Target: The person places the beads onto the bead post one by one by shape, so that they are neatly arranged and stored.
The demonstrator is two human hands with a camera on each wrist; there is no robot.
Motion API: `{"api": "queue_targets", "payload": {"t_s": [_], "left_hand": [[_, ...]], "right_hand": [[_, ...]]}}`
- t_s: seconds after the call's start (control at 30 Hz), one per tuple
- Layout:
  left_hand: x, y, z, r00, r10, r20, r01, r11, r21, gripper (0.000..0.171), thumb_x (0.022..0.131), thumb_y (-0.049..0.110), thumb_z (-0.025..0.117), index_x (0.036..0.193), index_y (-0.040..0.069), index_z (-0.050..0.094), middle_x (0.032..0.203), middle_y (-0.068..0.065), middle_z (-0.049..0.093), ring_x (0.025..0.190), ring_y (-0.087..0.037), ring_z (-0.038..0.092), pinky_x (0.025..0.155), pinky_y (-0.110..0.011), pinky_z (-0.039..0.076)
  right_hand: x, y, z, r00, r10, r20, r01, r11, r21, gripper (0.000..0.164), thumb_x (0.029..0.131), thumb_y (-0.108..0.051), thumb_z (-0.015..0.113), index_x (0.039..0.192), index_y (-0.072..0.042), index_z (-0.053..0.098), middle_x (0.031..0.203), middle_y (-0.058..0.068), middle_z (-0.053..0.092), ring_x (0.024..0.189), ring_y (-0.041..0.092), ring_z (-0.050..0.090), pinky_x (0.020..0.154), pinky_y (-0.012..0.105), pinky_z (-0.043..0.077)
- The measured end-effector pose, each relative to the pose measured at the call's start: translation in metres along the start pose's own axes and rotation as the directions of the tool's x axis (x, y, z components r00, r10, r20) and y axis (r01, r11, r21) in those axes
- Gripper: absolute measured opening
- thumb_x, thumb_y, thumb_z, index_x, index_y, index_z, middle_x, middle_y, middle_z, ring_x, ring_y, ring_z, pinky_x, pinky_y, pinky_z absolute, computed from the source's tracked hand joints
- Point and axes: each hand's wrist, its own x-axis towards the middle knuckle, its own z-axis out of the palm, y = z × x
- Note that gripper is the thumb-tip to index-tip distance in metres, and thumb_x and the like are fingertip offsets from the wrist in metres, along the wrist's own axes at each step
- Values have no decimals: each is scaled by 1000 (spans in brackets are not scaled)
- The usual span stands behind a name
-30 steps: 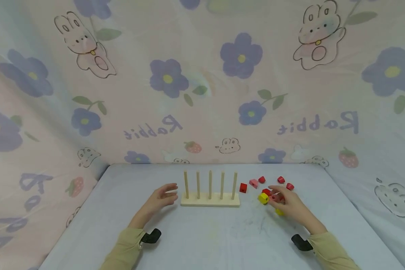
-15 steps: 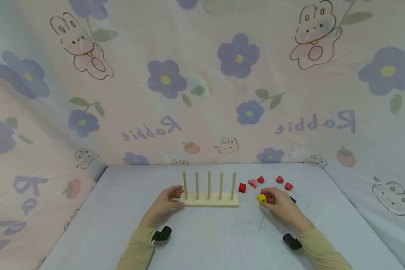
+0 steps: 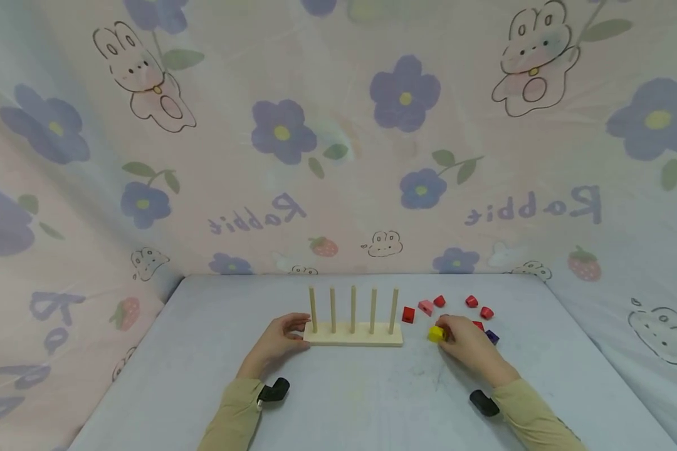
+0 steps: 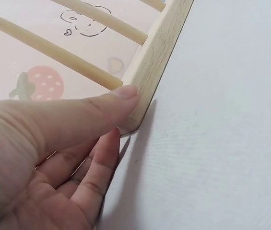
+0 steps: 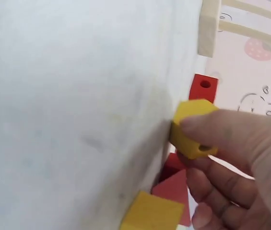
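Observation:
A pale wooden peg stand (image 3: 352,342) with a row of several upright dowels stands on the table in the head view. My left hand (image 3: 278,343) grips its left end; in the left wrist view the thumb lies on the base (image 4: 150,62) with fingertips at its end corner. To the right, my right hand (image 3: 471,346) pinches a yellow hexagonal block (image 3: 436,334) with a hole through it. The right wrist view has the thumb across this block (image 5: 193,134), just above or on the table; contact is unclear.
A red block (image 3: 409,314), a pink block (image 3: 425,307) and several small red pieces lie behind the right hand. A dark blue block (image 3: 491,337) sits to its right. Another yellow block (image 5: 153,212) and a reddish triangular block (image 5: 174,191) show beneath the right hand.
My left hand has moved right onto the end of the peg stand and grips it. My right hand has moved left and now pinches the yellow hexagonal block, which has turned slightly.

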Motion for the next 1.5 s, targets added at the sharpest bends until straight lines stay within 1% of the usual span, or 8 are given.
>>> {"api": "queue_targets", "payload": {"t_s": [0.17,0.33,0.47,0.73,0.9,1.07,1.33,1.5], "left_hand": [[-3,-4,3,1000,-25,-17,26,999,34,56,72,-6,79,124,-8,56,113,-24,60,91,-29,64,77,-29,53],[-3,-6,2,1000,-18,-3,18,999,50,55,74,-4,78,124,-8,55,115,-24,60,88,-26,65,76,-27,52],[-1,-6,1,1000,-25,-4,25,998,54,55,75,-3,78,126,-8,55,116,-24,59,89,-26,64,78,-28,52],[-5,25,5,999,-28,27,27,1000,16,52,77,-13,71,125,-16,50,117,-35,54,93,-41,61,76,-26,52],[2,4,3,1000,-29,-2,29,999,20,54,74,-12,74,124,-12,53,116,-30,57,93,-36,62,75,-25,52],[2,-2,1,1000,-13,-3,13,1000,10,54,73,-10,76,122,-11,55,114,-27,59,95,-34,62,78,-27,52],[2,-4,1,1000,-25,-5,25,999,22,53,73,-8,77,121,-10,56,112,-24,61,90,-28,63,77,-25,51],[2,-5,1,1000,-23,-1,23,1000,9,53,73,-8,77,122,-10,56,114,-24,60,95,-30,62,79,-26,51]], "right_hand": [[-3,-1,-8,998,-6,-60,16,986,166,30,79,-6,77,107,-2,64,94,3,62,80,19,55,71,34,52],[4,-4,-22,992,1,-125,45,930,365,33,88,-9,70,115,3,57,108,14,61,96,32,62,83,44,52],[16,-13,-33,989,-38,-143,101,881,463,31,89,-6,67,117,3,56,112,16,58,101,33,62,83,31,52],[29,-45,-60,970,-80,-228,179,871,457,34,87,-5,70,118,1,59,110,15,64,94,26,64,79,18,50],[35,-82,-75,956,-154,-251,261,838,479,31,86,2,68,115,3,57,108,16,63,91,25,62,79,17,50],[40,-127,-90,921,-250,-300,372,796,477,31,86,6,65,116,5,58,105,17,64,89,27,61,79,19,50],[58,-163,-85,882,-345,-322,467,736,490,34,86,9,64,119,7,58,112,19,61,98,30,60,88,46,49],[67,-182,-71,871,-381,-309,490,701,518,32,86,10,63,117,9,58,110,20,60,94,32,62,85,42,51]]}}
